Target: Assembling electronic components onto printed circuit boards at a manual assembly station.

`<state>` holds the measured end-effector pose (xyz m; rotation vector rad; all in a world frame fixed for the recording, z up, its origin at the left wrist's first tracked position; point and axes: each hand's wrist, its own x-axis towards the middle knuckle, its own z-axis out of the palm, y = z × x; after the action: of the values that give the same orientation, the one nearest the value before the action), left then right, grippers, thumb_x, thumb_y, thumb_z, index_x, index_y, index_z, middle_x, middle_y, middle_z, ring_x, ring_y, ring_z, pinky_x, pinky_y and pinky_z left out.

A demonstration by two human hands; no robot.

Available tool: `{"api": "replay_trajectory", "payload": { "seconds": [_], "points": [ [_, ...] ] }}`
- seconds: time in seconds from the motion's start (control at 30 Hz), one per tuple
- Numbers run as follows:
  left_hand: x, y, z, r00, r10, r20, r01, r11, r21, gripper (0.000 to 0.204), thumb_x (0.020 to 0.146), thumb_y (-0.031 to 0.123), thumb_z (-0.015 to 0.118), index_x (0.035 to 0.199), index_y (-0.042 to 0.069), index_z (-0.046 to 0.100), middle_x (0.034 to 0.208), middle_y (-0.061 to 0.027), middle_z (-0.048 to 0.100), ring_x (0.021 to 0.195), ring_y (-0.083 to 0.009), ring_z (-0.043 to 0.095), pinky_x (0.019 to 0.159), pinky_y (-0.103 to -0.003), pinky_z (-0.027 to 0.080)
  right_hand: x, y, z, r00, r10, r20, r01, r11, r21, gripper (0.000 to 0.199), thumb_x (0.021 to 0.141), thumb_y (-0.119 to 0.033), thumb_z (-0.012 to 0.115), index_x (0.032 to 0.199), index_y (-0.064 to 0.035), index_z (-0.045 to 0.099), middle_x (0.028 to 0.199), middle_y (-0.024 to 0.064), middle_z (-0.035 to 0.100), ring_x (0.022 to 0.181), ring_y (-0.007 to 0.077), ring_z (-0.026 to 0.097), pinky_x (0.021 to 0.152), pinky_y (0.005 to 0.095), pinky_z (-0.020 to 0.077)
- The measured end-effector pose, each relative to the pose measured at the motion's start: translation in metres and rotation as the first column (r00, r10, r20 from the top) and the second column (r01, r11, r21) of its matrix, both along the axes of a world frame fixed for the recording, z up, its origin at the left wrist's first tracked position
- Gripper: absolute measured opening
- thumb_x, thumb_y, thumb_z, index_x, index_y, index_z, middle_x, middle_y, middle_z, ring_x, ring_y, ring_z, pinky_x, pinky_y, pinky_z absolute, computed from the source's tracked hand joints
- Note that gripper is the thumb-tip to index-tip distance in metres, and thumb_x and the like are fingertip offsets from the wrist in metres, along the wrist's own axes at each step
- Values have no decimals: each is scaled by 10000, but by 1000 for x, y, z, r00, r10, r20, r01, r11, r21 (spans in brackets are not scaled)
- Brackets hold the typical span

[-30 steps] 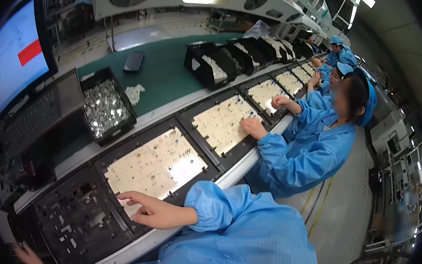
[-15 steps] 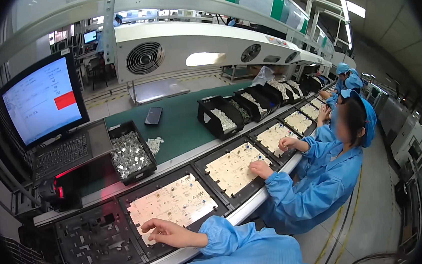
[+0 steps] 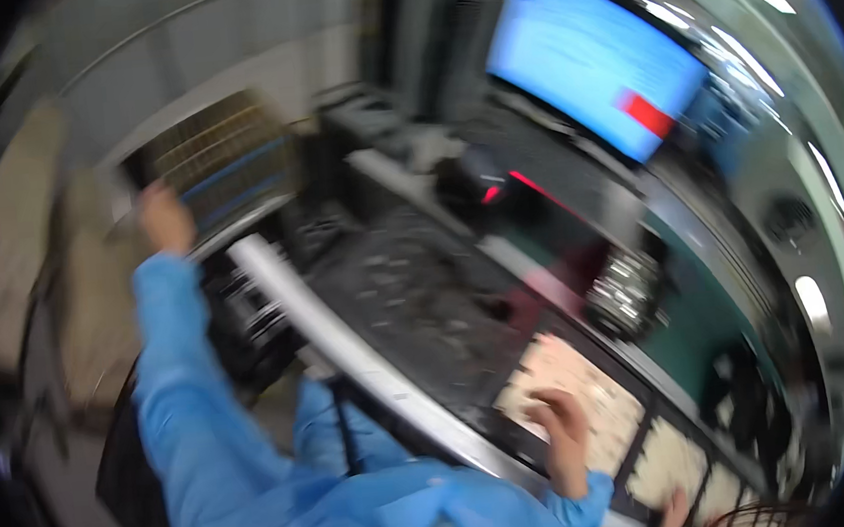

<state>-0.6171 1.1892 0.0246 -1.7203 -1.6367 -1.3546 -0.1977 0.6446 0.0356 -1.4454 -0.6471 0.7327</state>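
Observation:
My left hand (image 3: 165, 221) is stretched out to the far left, at the near corner of a rack-like stack (image 3: 232, 160) of thin tan and blue-edged pieces. Motion smears its fingers, so I cannot tell whether it grips the stack or only touches it. My right hand (image 3: 560, 432) hovers over a cream circuit board (image 3: 594, 394) lying in a black carrier on the line. Its fingers are loosely bent and apart, with nothing visible in them. Left of that board sits a dark carrier (image 3: 415, 294) without a cream board.
A monitor (image 3: 595, 58) stands beyond the line, with a red-lit device (image 3: 480, 183) before it. A black bin of shiny parts (image 3: 625, 291) stands on the green bench. Another person's hand (image 3: 675, 512) is at the lower right. A metal rail (image 3: 372, 378) edges the line.
The view has swung left and is blurred. My left arm has come into view, reaching to the stack. My right hand stays near the cream board.

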Motion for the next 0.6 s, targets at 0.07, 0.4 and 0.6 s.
{"api": "replay_trajectory", "payload": {
  "seconds": [0.07,0.4,0.6],
  "points": [
    [-30,5,-22,960,-191,205,175,980,92,349,984,191,441,1226,-18,581,1163,-257,634,1101,-427,588,972,-464,461,1,4,0,999,37,10,-37,999,-31,187,925,-70,599,1091,15,606,1088,129,657,904,174,654,792,296,526],
    [-13,-24,10,999,6,33,5,947,-320,410,939,205,509,1320,56,486,996,-312,643,794,-491,629,669,-555,514,-12,13,5,997,82,6,-82,995,-51,152,958,-75,576,1052,32,628,1036,128,678,898,172,656,823,295,523],
    [-157,69,-64,156,7,-988,-484,872,-71,373,996,162,418,1336,77,545,1356,-157,549,1264,-233,519,1116,-335,343,-8,42,-32,932,350,-90,-331,927,175,181,1001,-85,530,1131,13,609,1065,97,666,1008,165,637,909,306,522]
  ]
}}
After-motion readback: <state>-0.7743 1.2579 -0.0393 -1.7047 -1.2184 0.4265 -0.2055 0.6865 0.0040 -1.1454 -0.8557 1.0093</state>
